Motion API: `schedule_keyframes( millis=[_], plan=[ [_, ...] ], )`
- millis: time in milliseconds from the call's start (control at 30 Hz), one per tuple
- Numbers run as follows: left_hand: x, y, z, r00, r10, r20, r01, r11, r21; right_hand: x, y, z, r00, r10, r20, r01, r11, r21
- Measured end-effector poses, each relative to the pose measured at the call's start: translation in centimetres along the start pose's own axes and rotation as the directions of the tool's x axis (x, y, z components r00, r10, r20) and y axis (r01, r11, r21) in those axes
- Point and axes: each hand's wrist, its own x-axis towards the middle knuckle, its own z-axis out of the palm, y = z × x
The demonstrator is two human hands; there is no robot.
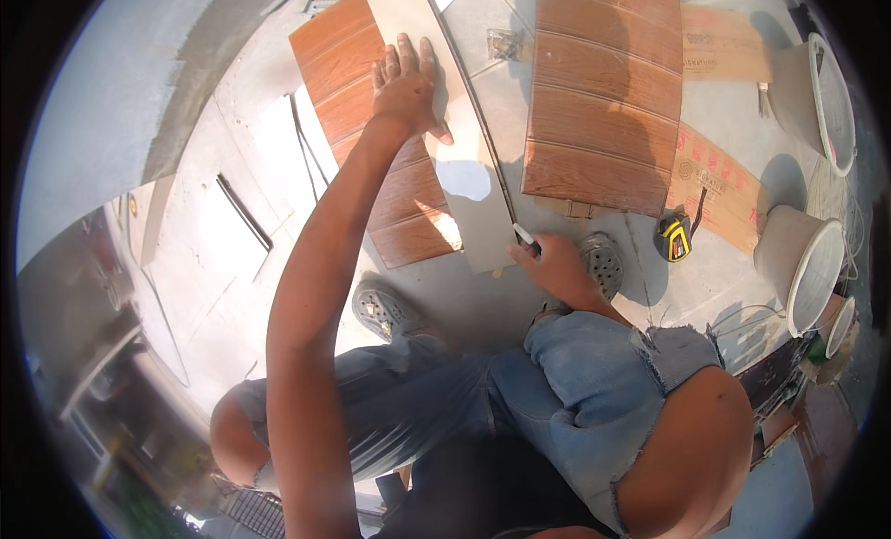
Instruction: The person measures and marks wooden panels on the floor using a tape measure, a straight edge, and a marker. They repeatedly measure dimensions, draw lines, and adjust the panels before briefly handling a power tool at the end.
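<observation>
My left hand (406, 89) lies flat with fingers spread on a long pale board (478, 223). The board lies across a brown wood-grain panel (334, 51) on the floor. At the near end of the board's right edge, my right hand (560, 268) is closed round a slim dark-handled tool with a pale tip (525, 234). Its exact kind is too small to make out. A thin dark line runs along that edge of the board. To the right lies a second brown wood-grain panel (603, 103), apart from the board.
A yellow and black tape measure (677, 239) sits right of the second panel, by flattened cardboard (729, 191). Two pale buckets (775, 260) lie tipped at the right. Dark thin strips (243, 212) lie at the left. My shoes (382, 311) are close to the board's near end.
</observation>
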Motion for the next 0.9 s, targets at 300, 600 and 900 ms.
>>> schedule_keyframes(
  millis=[300, 600, 900],
  plan=[
    [-3.9, -2.0, 3.3, 0.971, -0.102, -0.217, -0.022, 0.864, -0.503, -0.7, -0.4, 0.3, 0.987, -0.134, 0.084, 0.129, 0.990, 0.066],
    [-3.4, 2.9, 0.5, 0.909, -0.415, -0.041, 0.055, 0.217, -0.975, -3.3, -4.1, -2.2, 0.945, -0.269, 0.185, 0.229, 0.950, 0.212],
    [-5.3, 8.2, -7.4, 0.967, -0.251, 0.048, -0.032, -0.306, -0.951, -8.5, -2.9, -11.9, 0.928, -0.371, -0.043, 0.369, 0.928, -0.050]
  ],
)
